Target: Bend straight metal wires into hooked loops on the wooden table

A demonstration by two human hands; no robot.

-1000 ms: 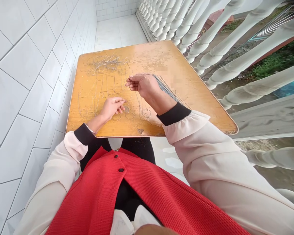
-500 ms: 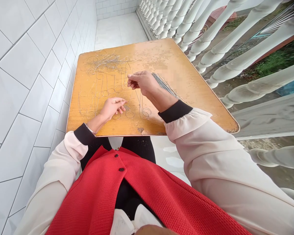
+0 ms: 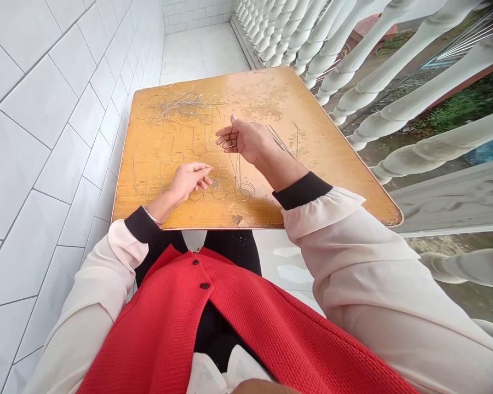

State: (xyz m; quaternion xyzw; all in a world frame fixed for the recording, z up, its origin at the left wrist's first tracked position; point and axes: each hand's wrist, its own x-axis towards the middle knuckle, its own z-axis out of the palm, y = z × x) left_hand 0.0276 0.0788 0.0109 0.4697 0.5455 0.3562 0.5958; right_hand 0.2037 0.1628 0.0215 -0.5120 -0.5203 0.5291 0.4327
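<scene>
My left hand (image 3: 191, 179) is closed in a pinch above the table's near half, and a thin metal wire (image 3: 224, 121) appears to run up from its fingertips past my right hand; the wire is faint and partly hidden. My right hand (image 3: 246, 141) is open, palm turned sideways and fingers loosely apart. Bent wires with looped ends (image 3: 245, 190) lie just below the hands. More bent wires (image 3: 172, 145) are spread left of my right hand. Straight wires (image 3: 285, 143) lie beyond my right wrist, partly covered by it.
A tangled pile of wires (image 3: 184, 104) lies at the far left of the wooden table (image 3: 332, 180), whose surface is worn in patches. White wall tiles (image 3: 36, 169) run along the left. A white balustrade (image 3: 378, 76) stands close on the right.
My right hand has opened from a pinch, its palm turning, and has shifted slightly right. My left hand stays almost in place, still pinching.
</scene>
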